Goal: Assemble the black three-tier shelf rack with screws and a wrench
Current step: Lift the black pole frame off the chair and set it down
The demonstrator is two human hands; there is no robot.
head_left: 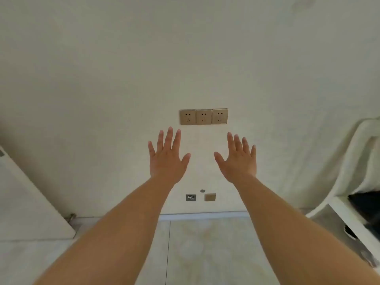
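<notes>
Left hand (167, 159): fingers straight and spread wide, back of the hand toward the camera, holding nothing; it is raised in front of the wall, just below and left of the sockets.
Right hand (238, 159): likewise spread wide with straight fingers, holding nothing, level with the left hand and apart from it, below and right of the sockets.
Forearms: both bare, reaching from the near bottom corners up toward the middle.
Rack, screws, wrench: none of them can be made out in this view; neither hand touches any part.
Sockets (203, 117): three tan wall sockets in a row on the far wall, just above the gap between the hands.
Low wall fittings: a small dark plate (190, 197) and a tan cover (210, 197) side by side near the floor, between the forearms.
Wall (185, 48): plain off-white, filling the upper part.
Floor (205, 249): pale marbled tiles, near.
Left edge: a white slanted panel (24, 208).
Right edge: white furniture (353, 223) draped with a pale cloth (362, 153); something dark beneath it, too blurred to identify.
</notes>
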